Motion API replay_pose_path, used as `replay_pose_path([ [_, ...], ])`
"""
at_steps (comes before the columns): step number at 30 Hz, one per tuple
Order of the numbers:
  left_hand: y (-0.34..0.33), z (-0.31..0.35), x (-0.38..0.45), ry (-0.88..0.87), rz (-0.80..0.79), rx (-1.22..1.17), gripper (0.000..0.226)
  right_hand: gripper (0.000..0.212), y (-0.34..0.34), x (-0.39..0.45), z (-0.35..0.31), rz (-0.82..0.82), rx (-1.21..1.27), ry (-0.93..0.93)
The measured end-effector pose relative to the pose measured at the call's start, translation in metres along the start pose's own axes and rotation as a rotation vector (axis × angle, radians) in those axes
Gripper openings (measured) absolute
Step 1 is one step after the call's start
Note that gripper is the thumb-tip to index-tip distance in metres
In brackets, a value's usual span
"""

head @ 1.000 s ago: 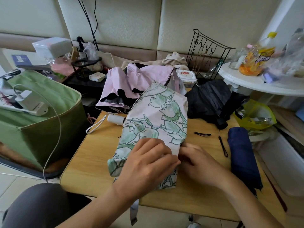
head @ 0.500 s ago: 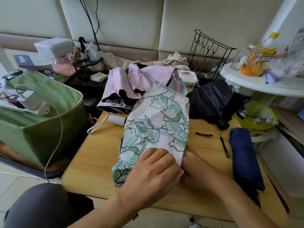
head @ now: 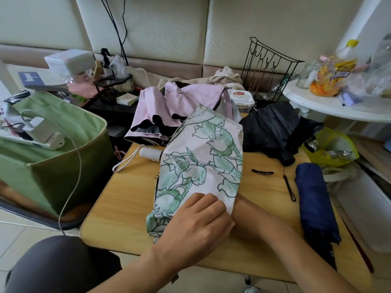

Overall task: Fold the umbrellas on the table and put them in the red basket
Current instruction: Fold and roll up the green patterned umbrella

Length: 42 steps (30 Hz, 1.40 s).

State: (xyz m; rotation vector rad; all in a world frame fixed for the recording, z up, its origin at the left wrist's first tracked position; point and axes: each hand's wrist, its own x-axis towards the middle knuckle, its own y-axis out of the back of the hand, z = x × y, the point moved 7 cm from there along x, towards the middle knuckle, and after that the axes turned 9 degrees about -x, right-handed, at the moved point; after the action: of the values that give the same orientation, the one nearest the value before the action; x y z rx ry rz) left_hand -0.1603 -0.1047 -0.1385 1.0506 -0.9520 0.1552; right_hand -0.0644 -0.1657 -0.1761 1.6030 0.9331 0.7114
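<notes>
A person's left hand [head: 196, 223] presses curled fingers [head: 208, 200] onto the near end of the floral umbrella [head: 201, 166], which lies along the middle of the wooden desk [head: 118, 206]; the right hand [head: 243, 212] has slid further under the fabric than a second ago, and its fingers cannot be seen. No writing reads clearly, though a yellow-labelled bottle [head: 332, 75] stands far right. A navy umbrella [head: 313, 199] lies folded at right, apart from both hands.
</notes>
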Motion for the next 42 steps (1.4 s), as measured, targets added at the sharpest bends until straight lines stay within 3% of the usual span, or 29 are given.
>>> replay_pose_path([
  [4,0.000,-0.008,-0.001,0.041,0.007,-0.031,0.023,0.069,-0.008,-0.002,0.011,-0.059,0.067,0.060],
  [6,0.004,-0.010,-0.002,0.057,0.023,-0.041,0.021,0.071,-0.001,-0.010,0.021,-0.084,0.244,0.019],
  [8,0.007,-0.009,-0.002,0.057,0.028,-0.039,0.017,0.068,0.007,-0.017,0.035,0.020,0.546,-0.073],
  [10,0.006,-0.006,0.000,0.047,0.019,-0.035,0.016,0.051,0.006,-0.022,0.054,0.166,0.967,-0.311],
  [12,0.002,-0.002,0.001,0.035,0.002,-0.028,0.019,0.038,-0.009,-0.021,0.055,0.138,1.397,-0.533],
  [14,-0.003,0.001,0.001,0.025,-0.019,-0.007,0.021,0.040,-0.016,-0.016,0.042,0.038,1.590,-0.636],
  [20,-0.013,0.003,-0.013,0.043,-0.080,-0.032,0.016,0.032,-0.027,-0.009,0.036,0.019,1.610,-0.725],
  [26,-0.017,0.001,-0.017,0.033,-0.105,-0.046,0.012,0.041,-0.027,-0.001,0.021,-0.047,1.917,-0.615],
  [31,-0.022,0.000,-0.022,0.063,-0.162,-0.033,0.012,0.038,-0.033,0.001,0.023,0.006,1.917,-0.657],
  [35,-0.017,0.000,-0.021,0.086,-0.125,-0.064,0.005,0.034,-0.027,-0.003,0.027,-0.056,1.792,-0.622],
  [38,-0.014,-0.007,-0.024,0.125,-0.141,-0.042,0.016,0.030,-0.027,-0.013,0.033,-0.115,1.625,-0.649],
  [40,-0.014,-0.011,-0.028,0.118,-0.183,-0.034,0.011,0.025,-0.022,-0.021,0.040,-0.053,1.487,-0.705],
  [42,-0.015,-0.011,-0.031,0.104,-0.211,-0.027,0.010,0.016,-0.008,-0.029,0.047,0.058,1.151,-0.732],
])
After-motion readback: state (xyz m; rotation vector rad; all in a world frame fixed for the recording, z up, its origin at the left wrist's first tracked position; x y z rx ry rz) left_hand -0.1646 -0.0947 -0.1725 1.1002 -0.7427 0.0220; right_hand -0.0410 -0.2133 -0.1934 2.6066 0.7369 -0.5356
